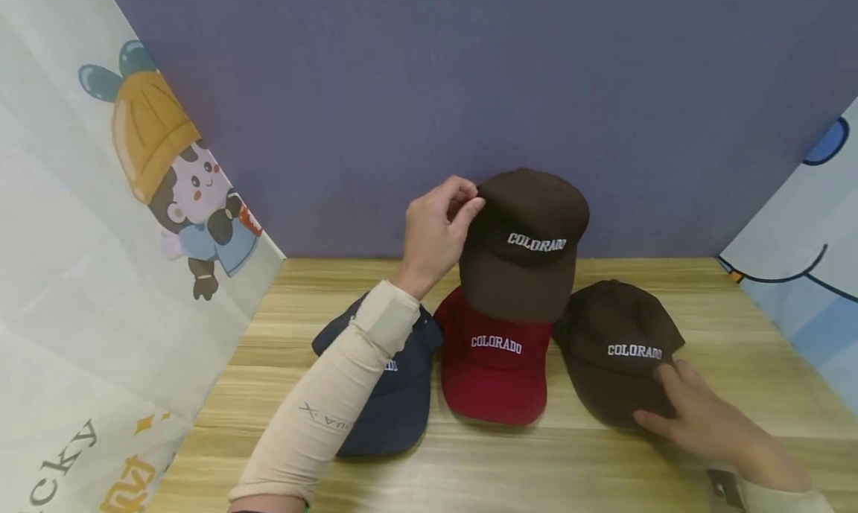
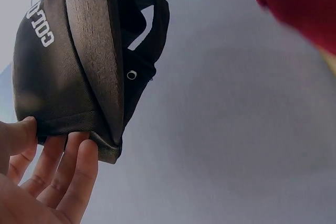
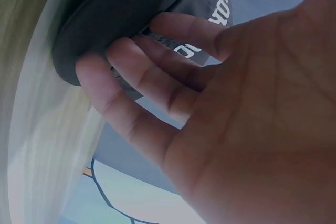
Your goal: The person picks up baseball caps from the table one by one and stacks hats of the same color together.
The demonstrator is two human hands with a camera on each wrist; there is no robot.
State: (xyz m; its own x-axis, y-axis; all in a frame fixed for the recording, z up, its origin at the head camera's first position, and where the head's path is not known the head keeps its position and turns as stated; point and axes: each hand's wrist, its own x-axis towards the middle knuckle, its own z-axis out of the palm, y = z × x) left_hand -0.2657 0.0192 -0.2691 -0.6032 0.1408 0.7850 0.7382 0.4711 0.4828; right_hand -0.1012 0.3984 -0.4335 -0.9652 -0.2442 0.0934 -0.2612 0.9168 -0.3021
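My left hand pinches the left side of a brown baseball cap marked COLORADO, held up in front of the back wall. In the left wrist view, thumb and fingers grip that cap's lower edge, and its back strap shows. Below it, overlapped by its brim, sits a red cap. A second brown cap lies at the right; my right hand is at its brim, with slightly bent fingers spread along it in the right wrist view. My left forearm partly hides a navy cap.
The caps stand in a row on a wood-grain table. A grey-blue wall closes the back. Side panels carry cartoon prints, with a figure in a yellow hat on the left one.
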